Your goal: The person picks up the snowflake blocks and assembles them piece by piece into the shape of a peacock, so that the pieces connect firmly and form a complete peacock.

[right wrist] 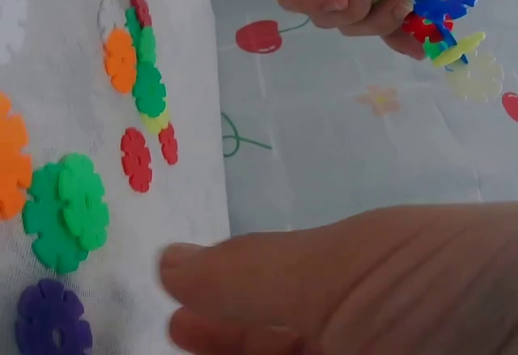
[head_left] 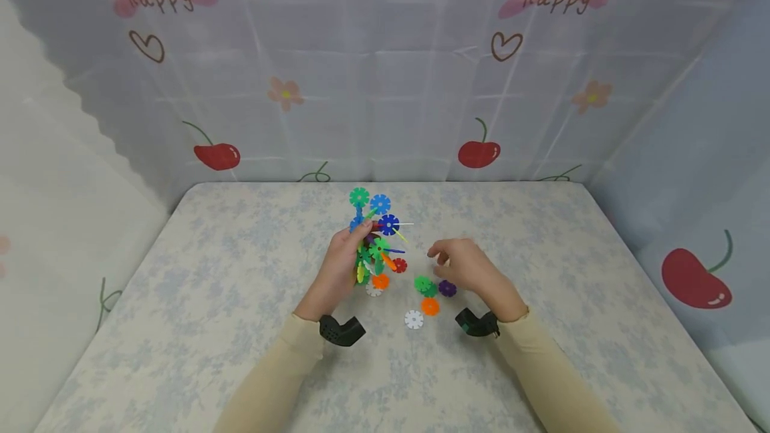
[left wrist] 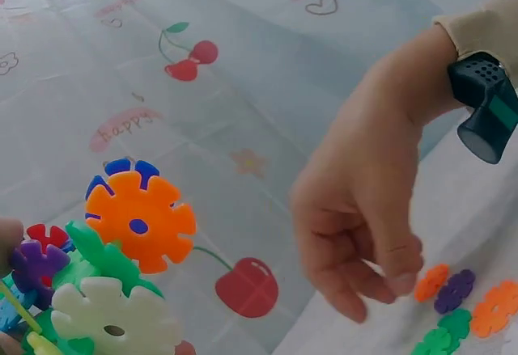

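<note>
My left hand [head_left: 339, 259] grips a cluster of interlocking plastic snowflake discs [head_left: 388, 224] in many colours, held up over the table left of centre. In the left wrist view, an orange disc [left wrist: 158, 221] and a whitish disc [left wrist: 117, 323] stand out on this cluster. My right hand [head_left: 472, 266] hovers to its right with loosely bent fingers; nothing shows between them. Below that hand lie a purple disc [head_left: 447, 288], two overlapping green discs [head_left: 424, 283] and an orange disc [head_left: 430, 307]. Another orange disc [left wrist: 431, 282] appears beside the right thumb in the left wrist view.
A white disc [head_left: 414, 319] lies nearer to me on the patterned tabletop [head_left: 180, 326]. Several more loose discs, including a red one [head_left: 400, 265] and a second orange one [head_left: 380, 281], lie beside and below the cluster. Printed curtains [head_left: 373, 85] stand behind the table.
</note>
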Demonstrator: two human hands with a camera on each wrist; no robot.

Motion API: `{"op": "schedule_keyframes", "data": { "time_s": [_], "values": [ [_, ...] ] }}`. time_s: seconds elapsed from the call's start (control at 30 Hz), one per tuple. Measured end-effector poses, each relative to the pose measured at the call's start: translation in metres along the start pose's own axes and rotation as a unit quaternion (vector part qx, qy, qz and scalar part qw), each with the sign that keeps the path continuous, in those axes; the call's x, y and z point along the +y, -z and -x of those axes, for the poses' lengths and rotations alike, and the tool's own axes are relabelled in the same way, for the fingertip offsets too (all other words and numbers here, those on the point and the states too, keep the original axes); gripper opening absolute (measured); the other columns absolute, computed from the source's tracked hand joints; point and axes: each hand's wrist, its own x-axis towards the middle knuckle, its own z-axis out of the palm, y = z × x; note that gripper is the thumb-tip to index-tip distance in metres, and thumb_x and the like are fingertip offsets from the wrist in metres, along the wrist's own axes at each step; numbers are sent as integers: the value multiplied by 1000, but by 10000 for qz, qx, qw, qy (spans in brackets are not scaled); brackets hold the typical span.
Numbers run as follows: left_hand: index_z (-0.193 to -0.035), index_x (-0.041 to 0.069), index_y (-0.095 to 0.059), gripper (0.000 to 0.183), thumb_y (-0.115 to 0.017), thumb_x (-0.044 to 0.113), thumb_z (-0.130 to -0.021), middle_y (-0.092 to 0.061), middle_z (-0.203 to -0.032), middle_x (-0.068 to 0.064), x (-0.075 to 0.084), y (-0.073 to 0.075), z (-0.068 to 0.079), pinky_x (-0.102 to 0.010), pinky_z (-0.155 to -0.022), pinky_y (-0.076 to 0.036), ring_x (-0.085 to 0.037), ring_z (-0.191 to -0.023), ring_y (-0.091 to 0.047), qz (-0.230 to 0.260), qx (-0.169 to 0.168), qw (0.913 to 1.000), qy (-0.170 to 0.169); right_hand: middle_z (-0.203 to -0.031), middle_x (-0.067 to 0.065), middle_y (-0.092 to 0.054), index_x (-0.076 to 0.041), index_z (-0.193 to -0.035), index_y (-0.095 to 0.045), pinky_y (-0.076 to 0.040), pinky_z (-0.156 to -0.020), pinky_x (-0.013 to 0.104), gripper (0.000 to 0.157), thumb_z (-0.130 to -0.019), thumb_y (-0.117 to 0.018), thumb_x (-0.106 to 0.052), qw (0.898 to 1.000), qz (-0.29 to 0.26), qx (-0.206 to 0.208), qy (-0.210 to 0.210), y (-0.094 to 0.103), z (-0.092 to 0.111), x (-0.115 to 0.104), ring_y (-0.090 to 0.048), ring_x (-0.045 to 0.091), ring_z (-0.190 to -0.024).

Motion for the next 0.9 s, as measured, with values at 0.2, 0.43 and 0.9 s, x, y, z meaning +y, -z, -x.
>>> {"op": "schedule_keyframes", "data": {
  "time_s": [0.2,0.43,0.9],
  "values": [
    [-105,4,-63,34,-47,34,-109,-66,-84,2,1,1,-1,-19,-71,-57,-7,-72,-65,-101,-201,9997,51,-90,6,-65,-8,-100,-69,-51,-68,32,22,-82,-82,-9,9887,408,-1337,-545,-2,-2,16,-55,20,-75],
    [-94,6,-65,36,-49,35,-108,-65,-79,4,-2,2,-2,-20,-69,-56,-8,-70,-64,-218,-257,9993,172,-79,3,-58,-9,-81,-64,-43,-61,28,20,-78,-83,-6,9901,205,-1307,-469,-5,-3,20,-51,18,-69],
    [-109,-1,-67,38,-45,30,-110,-65,-84,6,-5,-5,0,-22,-73,-49,-9,-75,-56,-1554,-888,9835,257,-91,17,-73,2,-98,-66,-63,-75,26,6,-93,-68,3,9595,-2572,628,961,27,14,4,-74,23,-78]
  ]
}}
